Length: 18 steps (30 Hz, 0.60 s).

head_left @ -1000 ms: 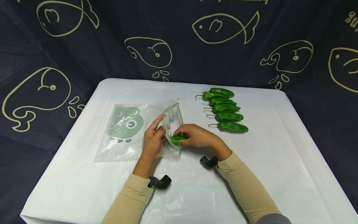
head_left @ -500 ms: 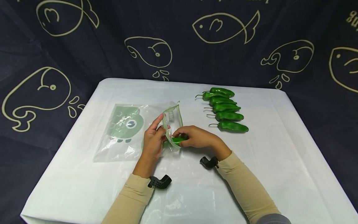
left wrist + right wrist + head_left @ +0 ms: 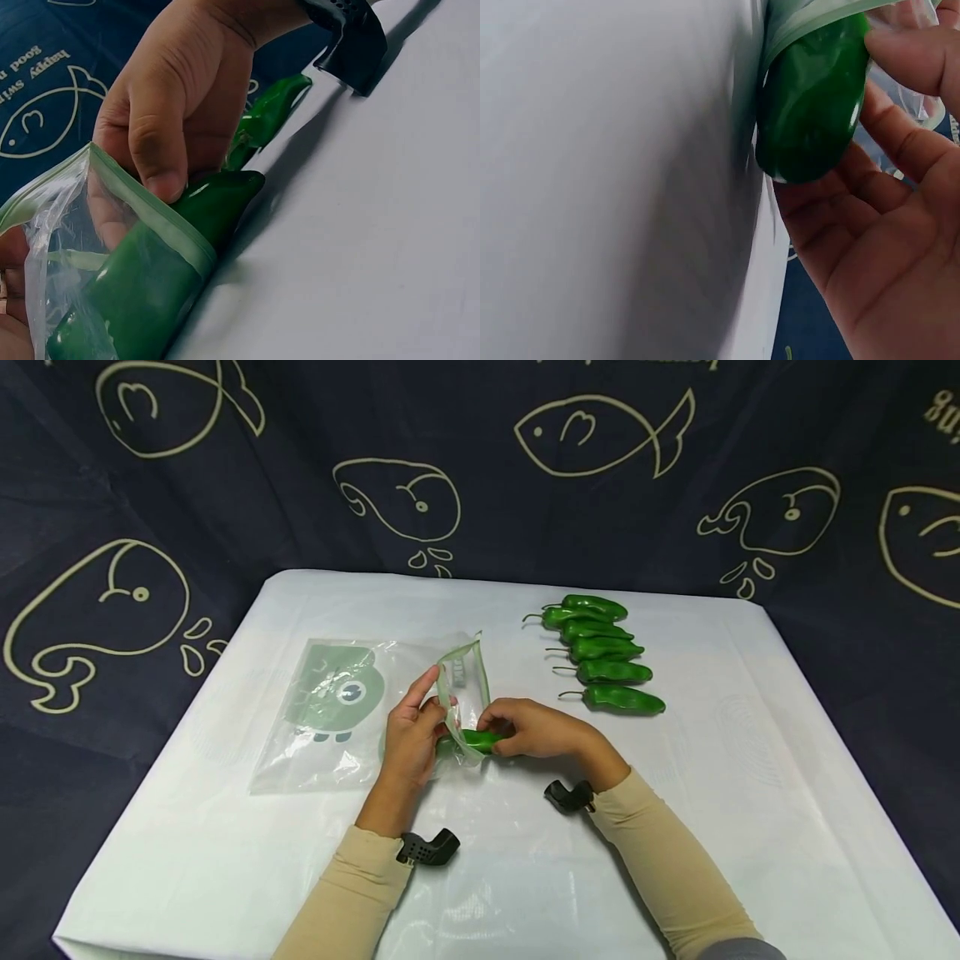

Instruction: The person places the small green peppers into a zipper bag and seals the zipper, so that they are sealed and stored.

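Observation:
A clear zip bag [image 3: 300,768] printed with a green cartoon figure lies on the table, its mouth with green edging held up by my left hand [image 3: 411,743]. Partway through that mouth is a green chili pepper [image 3: 480,741]. My right hand [image 3: 538,728] pinches its outer end between thumb and fingers. From the left wrist view, the pepper's tip [image 3: 229,196] sticks out past the bag's edge, and the rest shows through the plastic. In the right wrist view, the blunt end of the pepper [image 3: 810,112] lies between my thumb and fingers. Part of my left hand is hidden behind the bag's edge.
Several green chili peppers [image 3: 606,649] lie in a column on the table's far right-centre, stems pointing left. A white cloth covers the table [image 3: 750,827]. Behind it hangs a dark blue cloth [image 3: 480,410] with fish and whale outlines.
My right hand has shifted slightly toward me and to the right along the pepper, uncovering more of it. My left hand and the bag have barely moved.

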Each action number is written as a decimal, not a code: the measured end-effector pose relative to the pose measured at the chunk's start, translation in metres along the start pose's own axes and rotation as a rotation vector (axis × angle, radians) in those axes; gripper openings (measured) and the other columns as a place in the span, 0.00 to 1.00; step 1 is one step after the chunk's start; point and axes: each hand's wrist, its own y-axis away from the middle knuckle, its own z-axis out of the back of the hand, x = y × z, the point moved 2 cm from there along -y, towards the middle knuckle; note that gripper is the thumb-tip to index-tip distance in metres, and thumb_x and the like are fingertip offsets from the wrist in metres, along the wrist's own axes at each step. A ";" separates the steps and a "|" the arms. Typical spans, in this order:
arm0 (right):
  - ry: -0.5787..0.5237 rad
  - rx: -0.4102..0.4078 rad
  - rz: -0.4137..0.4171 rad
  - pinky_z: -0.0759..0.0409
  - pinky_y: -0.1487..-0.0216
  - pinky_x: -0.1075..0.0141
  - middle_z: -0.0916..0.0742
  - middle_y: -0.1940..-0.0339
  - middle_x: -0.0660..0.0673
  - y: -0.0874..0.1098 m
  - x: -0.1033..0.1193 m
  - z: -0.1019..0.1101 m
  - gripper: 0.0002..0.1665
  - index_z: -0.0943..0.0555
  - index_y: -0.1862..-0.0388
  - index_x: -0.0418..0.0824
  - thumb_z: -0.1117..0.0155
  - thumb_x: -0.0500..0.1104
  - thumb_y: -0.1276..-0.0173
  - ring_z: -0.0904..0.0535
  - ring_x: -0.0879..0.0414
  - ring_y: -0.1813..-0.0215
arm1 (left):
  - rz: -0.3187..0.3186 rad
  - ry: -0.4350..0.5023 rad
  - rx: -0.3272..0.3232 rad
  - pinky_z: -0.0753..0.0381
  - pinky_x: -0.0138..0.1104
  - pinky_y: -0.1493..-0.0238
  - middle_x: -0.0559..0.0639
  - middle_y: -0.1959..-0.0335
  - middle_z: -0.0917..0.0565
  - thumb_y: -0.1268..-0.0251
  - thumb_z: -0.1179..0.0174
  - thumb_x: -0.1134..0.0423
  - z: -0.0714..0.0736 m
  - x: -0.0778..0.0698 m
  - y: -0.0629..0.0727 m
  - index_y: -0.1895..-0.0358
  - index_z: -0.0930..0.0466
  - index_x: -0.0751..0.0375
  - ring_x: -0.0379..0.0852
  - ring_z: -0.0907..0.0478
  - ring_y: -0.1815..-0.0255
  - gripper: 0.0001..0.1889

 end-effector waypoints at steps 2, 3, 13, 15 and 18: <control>0.000 0.017 -0.006 0.20 0.51 0.62 0.18 0.54 0.49 0.001 -0.001 -0.001 0.19 0.20 0.47 0.40 0.34 0.32 0.38 0.22 0.57 0.54 | -0.002 -0.010 0.001 0.19 0.29 0.70 0.51 0.67 0.19 0.39 0.53 0.81 0.000 0.000 0.000 0.28 0.32 0.65 0.40 0.21 0.63 0.32; -0.002 0.027 -0.004 0.20 0.50 0.61 0.18 0.53 0.49 0.001 -0.002 -0.001 0.20 0.21 0.46 0.40 0.34 0.32 0.38 0.22 0.56 0.53 | -0.004 -0.015 0.001 0.19 0.29 0.70 0.51 0.67 0.20 0.39 0.53 0.81 0.000 0.000 0.000 0.28 0.32 0.65 0.40 0.22 0.63 0.32; 0.009 0.082 0.037 0.25 0.40 0.55 0.20 0.42 0.47 0.003 -0.005 -0.002 0.29 0.22 0.37 0.43 0.38 0.30 0.38 0.26 0.53 0.43 | -0.036 -0.038 -0.008 0.21 0.28 0.71 0.52 0.59 0.21 0.40 0.52 0.81 0.001 -0.002 -0.001 0.29 0.32 0.67 0.39 0.22 0.62 0.32; 0.007 0.087 0.044 0.26 0.38 0.56 0.20 0.40 0.47 0.003 -0.005 -0.002 0.30 0.22 0.36 0.43 0.39 0.29 0.38 0.26 0.53 0.42 | -0.042 -0.043 -0.003 0.21 0.27 0.71 0.51 0.58 0.21 0.39 0.52 0.81 0.001 -0.003 0.000 0.29 0.32 0.67 0.39 0.22 0.62 0.32; 0.005 0.088 0.045 0.26 0.39 0.58 0.19 0.41 0.49 0.002 -0.005 -0.002 0.30 0.22 0.36 0.43 0.39 0.29 0.39 0.25 0.55 0.42 | -0.043 -0.049 0.000 0.21 0.27 0.71 0.50 0.58 0.21 0.39 0.52 0.81 0.000 -0.004 0.000 0.29 0.32 0.66 0.39 0.22 0.61 0.32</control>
